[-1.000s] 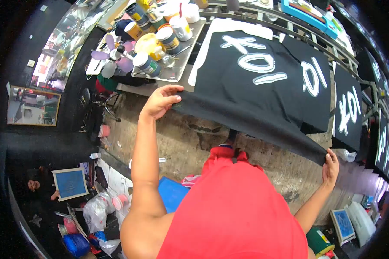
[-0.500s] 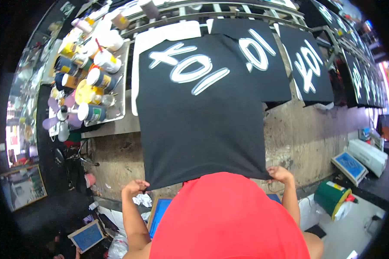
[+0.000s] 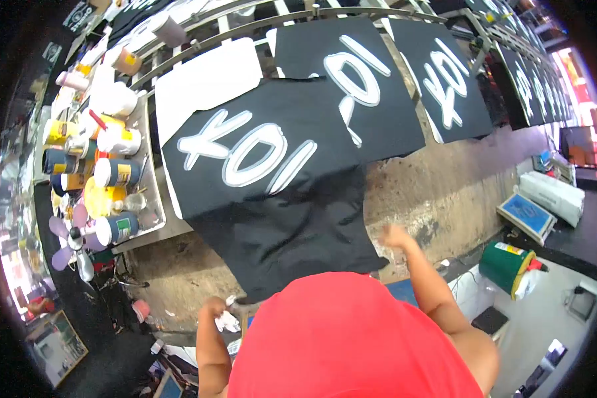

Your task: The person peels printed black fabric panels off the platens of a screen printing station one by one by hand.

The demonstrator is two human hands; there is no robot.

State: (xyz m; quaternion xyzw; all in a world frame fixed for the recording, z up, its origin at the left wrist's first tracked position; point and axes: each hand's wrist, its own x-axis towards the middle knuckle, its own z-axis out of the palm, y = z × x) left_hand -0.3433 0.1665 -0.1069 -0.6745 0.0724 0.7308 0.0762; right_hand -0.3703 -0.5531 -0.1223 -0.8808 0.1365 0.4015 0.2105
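Observation:
A black shirt [image 3: 245, 219] printed with white outlined letters drapes over a white board [image 3: 209, 76]. Its upper part lies flat, while the lower part hangs rumpled toward me. My left hand [image 3: 212, 307] is just beside the lower left corner of the shirt, apart from it. To the right of the shirt's lower right edge is my right hand [image 3: 396, 237], also apart from the cloth. Motion smears the fingers of both hands, and I see nothing held in either. A crumpled white paper [image 3: 227, 322] lies near my left hand.
More printed black shirts [image 3: 391, 99] lie on boards along a metal rack [image 3: 298, 14]. At left, a tray [image 3: 154, 205] holds several ink tubs [image 3: 118, 229], with a small fan [image 3: 75, 239] beside it. A green bucket [image 3: 504, 268] and a blue screen frame [image 3: 528, 217] are at right.
Both hands have let go of the shirt's lower corners and moved off it. The stretched lower part has slackened into folds. The view has shifted, with the board now further left.

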